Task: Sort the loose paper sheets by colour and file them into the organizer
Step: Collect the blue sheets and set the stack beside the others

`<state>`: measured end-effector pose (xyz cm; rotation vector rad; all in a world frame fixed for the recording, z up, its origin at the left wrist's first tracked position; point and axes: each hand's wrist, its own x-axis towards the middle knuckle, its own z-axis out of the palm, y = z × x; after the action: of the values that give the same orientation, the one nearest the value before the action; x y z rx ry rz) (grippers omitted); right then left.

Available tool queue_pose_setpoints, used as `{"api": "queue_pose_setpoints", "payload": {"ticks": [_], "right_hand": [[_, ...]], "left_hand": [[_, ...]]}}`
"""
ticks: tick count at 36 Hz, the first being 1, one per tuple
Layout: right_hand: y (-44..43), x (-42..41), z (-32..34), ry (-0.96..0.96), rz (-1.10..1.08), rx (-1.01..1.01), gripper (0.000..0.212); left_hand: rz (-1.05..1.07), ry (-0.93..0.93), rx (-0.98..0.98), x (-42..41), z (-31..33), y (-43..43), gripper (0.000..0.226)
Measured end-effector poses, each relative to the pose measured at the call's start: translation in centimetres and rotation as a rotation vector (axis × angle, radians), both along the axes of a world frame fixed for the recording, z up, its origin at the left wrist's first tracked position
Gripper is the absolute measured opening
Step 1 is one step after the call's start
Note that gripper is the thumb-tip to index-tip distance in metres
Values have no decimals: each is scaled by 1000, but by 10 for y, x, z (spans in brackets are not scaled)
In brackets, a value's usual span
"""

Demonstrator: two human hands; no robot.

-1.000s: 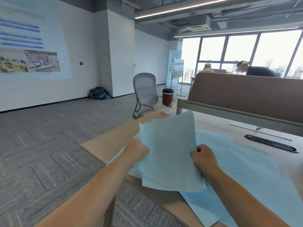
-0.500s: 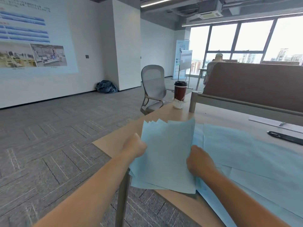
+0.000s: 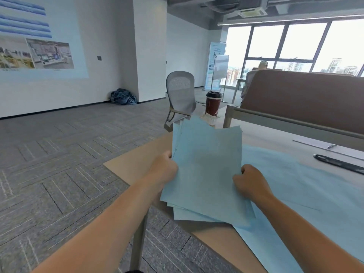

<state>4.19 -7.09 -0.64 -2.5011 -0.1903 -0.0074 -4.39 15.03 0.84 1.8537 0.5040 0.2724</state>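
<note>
Left hand [image 3: 164, 169] & right hand [image 3: 251, 182], fingers curled, grip opposite side edges of a fanned stack of light-blue paper sheets [image 3: 206, 170], tilted up over the near left corner of the tan wooden desk [image 3: 137, 164]. More loose light-blue sheets [image 3: 305, 190] lie flat on desk, right of stack.

The head-worn camera looks forward and slightly down, so both forearms rise from the bottom edge to the left hand [image 3: 164, 170] and right hand [image 3: 251, 183] gripping the blue sheets [image 3: 206, 170] at mid-frame. It sits close over the table [image 3: 136, 164] corner, while its wide angle takes in the floor [image 3: 59, 164] at left and the windows [image 3: 299, 42] at upper right.
</note>
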Motion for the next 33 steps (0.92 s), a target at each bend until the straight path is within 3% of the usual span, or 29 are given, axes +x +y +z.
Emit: {"api": "queue_pose_setpoints", "payload": {"ticks": [3,6,8,17,23,33], "right_hand": [[-14,9,-2,5,-52,-48,19],[-27,20,-7,90,-100,-169,53],[-33,22,-8,126,-99,-170,65],[-61,21,-6,-36,-165,-248,59],[-94,33,-14,116,-270,-286,74],[-132,38,-5,113,-216,-192,68]], "left_hand": [[-25,-19,-44,5,0,-10,36],[-21,-36,-31,12,0,-20,41],[-40,-36,-35,17,-2,-30,40],[-43,27,23,45,-24,-64,27],[-26,31,39,55,-23,-90,19],[-34,27,-10,78,-10,-114,24]]}}
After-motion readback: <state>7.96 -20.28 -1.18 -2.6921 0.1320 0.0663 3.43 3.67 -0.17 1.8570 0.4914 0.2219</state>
